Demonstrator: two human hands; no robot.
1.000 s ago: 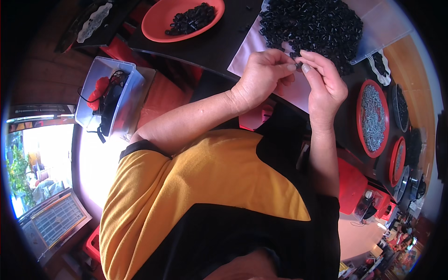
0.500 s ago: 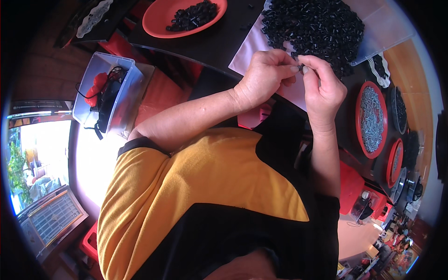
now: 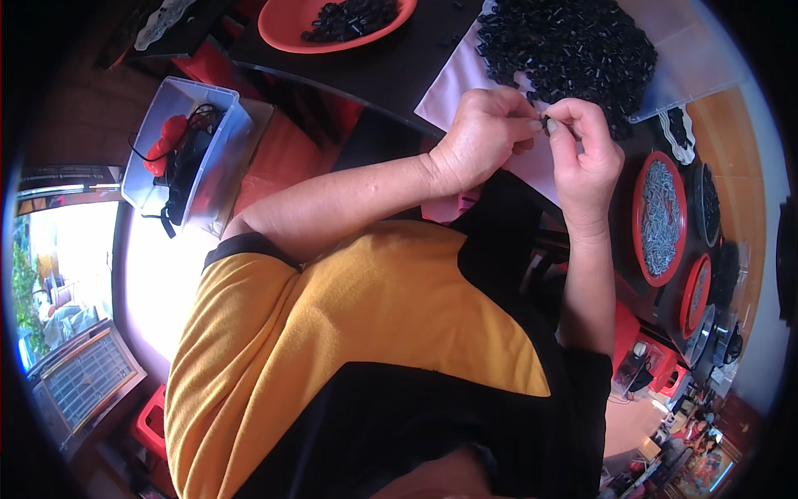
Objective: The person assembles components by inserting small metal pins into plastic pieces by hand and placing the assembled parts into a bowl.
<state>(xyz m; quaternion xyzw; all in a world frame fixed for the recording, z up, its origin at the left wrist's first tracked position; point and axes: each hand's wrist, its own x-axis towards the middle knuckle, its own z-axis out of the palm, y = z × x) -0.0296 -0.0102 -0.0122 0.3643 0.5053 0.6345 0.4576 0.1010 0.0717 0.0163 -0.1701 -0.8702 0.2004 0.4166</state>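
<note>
Small black piece (image 3: 546,122), long axis hidden, is being pinched by left hand (image 3: 485,135) and right hand (image 3: 588,158), fingertips closed, heaped glossy cylinders (image 3: 573,54) lying toward one o'clock.

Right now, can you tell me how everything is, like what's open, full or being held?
Left hand: fingers pinched at a small dark piece
Right hand: fingers pinched at that piece too
Black cylindrical pieces: heaped loose
Red bowl: partly filled, black pieces
Red oval dish: well filled, silvery metal pieces
Clear plastic bin: open-topped, holding red and black things
</note>
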